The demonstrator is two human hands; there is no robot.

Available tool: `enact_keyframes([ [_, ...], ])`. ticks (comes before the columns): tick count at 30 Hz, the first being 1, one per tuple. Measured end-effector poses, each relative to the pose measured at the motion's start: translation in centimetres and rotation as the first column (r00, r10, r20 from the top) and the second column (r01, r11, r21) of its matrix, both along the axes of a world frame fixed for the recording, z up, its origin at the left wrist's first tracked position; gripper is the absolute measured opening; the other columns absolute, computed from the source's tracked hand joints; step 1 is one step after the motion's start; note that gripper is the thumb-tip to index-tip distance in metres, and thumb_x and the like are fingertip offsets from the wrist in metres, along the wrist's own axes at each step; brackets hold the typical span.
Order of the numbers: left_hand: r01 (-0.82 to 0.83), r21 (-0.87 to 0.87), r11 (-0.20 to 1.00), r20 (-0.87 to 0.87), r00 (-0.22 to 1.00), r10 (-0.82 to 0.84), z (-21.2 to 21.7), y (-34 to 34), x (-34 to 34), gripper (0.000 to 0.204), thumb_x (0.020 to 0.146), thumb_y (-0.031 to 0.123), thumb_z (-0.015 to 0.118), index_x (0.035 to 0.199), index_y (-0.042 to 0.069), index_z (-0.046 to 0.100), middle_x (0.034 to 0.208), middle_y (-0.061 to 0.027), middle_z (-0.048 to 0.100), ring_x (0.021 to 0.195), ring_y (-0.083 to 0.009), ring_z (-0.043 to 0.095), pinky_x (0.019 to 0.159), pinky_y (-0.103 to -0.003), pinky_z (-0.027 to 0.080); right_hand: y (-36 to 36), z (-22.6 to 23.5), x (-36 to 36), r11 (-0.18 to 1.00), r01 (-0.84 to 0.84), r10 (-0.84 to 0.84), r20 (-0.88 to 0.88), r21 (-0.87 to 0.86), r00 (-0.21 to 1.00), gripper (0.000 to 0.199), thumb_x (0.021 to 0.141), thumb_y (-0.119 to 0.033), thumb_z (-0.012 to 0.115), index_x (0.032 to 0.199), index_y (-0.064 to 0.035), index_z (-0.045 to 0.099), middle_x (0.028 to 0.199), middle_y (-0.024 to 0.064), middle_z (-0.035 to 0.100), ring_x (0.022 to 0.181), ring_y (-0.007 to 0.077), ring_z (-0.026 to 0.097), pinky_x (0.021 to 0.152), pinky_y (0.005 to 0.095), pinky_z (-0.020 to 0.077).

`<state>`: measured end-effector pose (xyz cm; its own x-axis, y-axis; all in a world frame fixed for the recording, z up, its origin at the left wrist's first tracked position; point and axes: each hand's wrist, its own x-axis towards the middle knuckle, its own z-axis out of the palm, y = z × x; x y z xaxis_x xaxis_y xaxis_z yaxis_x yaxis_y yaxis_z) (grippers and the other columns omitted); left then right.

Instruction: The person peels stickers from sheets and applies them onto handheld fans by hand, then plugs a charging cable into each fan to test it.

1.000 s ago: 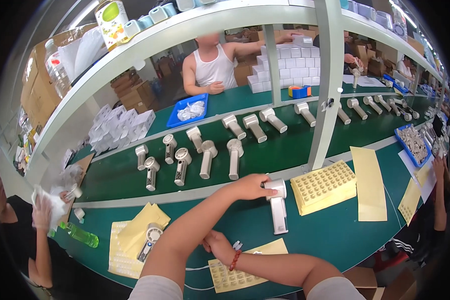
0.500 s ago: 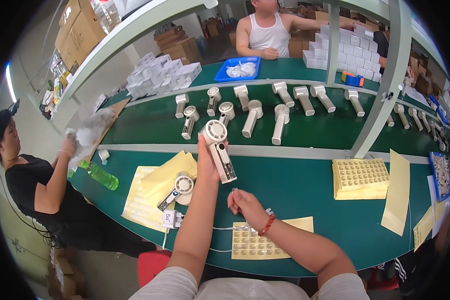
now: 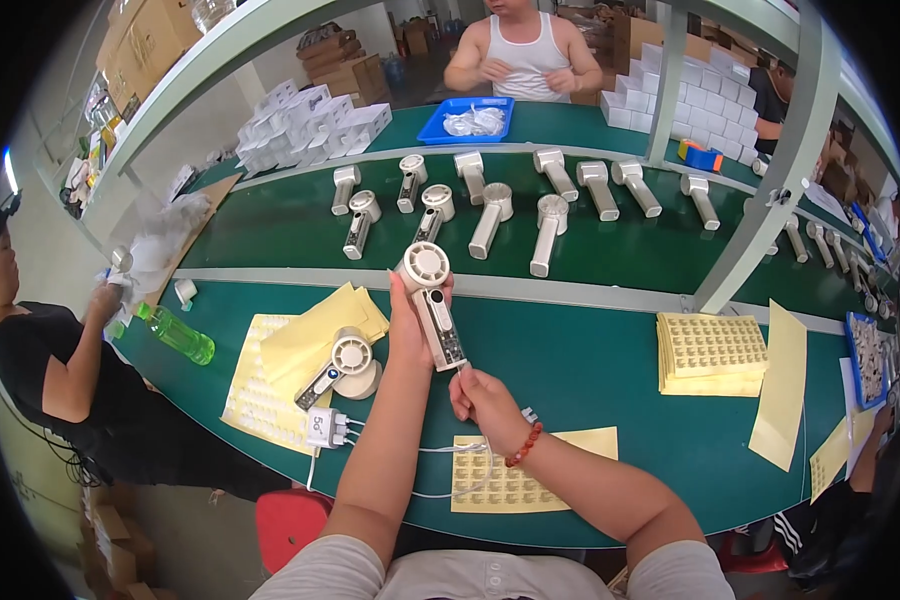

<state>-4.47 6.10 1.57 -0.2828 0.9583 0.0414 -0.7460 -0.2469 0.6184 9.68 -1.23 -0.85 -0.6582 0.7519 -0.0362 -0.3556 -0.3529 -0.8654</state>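
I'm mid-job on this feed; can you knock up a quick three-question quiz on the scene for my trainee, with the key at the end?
1. True or false: the left hand is holding a handheld fan.
2. Where in the view is the green bottle?
a) inside the blue tray
b) to the left of the yellow sheets
c) under the red beaded bracelet
3. Where is the right hand in relation to the held fan?

Key:
1. True.
2. b
3. Just below it, with the fingers by its lower end.
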Motion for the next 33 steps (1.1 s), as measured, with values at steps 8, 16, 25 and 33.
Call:
enact_keyframes([
  [8,-0.123,-0.088,0.988,-0.200,0.974,0.104,0.7,-0.6,1.3,0.054,0.095,0.050,0.028,0.112,0.004,0.051,0.088,-0.0106,0.062,0.075,-0.0166,0.061,0.067,-0.027,0.051,0.1,-0.5,-0.2,0.986,0.046,-0.053,-0.039,-0.158,0.998,0.040,0.098,-0.037,0.033,0.075,-0.0067,0.047,0.059,-0.0026,0.036,0.053,0.0073,0.036,0.051,0.0207,0.0296],
  [16,0.148,-0.027,0.989,-0.048,0.988,-0.149,1.1,-1.0,0.7,0.055,0.095,0.051,0.029,0.113,0.004,0.051,0.090,-0.0128,0.062,0.076,-0.0175,0.062,0.067,-0.026,0.054,-0.3,0.5,0.3,0.992,-0.030,0.018,0.096,0.124,0.995,0.038,0.098,-0.033,0.035,0.075,-0.0065,0.047,0.063,-0.0024,0.039,0.056,0.0068,0.035,0.053,0.0198,0.0292],
  [25,0.638,0.374,0.674,0.309,0.599,-0.739,-2.0,-1.5,0.9,0.048,0.091,0.043,0.047,0.127,0.011,0.043,0.086,-0.0009,0.045,0.075,-0.0118,0.049,0.074,-0.032,0.050,0.5,0.4,0.6,0.996,0.007,-0.008,0.009,0.092,1.000,0.036,0.098,-0.030,0.036,0.073,-0.0068,0.048,0.061,-0.0023,0.039,0.055,0.0066,0.036,0.052,0.0200,0.0300],
  [33,0.511,0.214,0.832,0.346,0.757,-0.554,-0.4,-1.3,1.6,0.033,0.094,0.033,0.044,0.119,0.011,0.048,0.077,0.0007,0.042,0.064,-0.0083,0.041,0.057,-0.022,0.040,0.6,1.1,0.6,0.993,0.086,-0.086,-0.010,0.080,0.996,0.036,0.097,-0.032,0.037,0.074,-0.0072,0.048,0.062,-0.0028,0.039,0.055,0.0068,0.035,0.052,0.0203,0.0297],
])
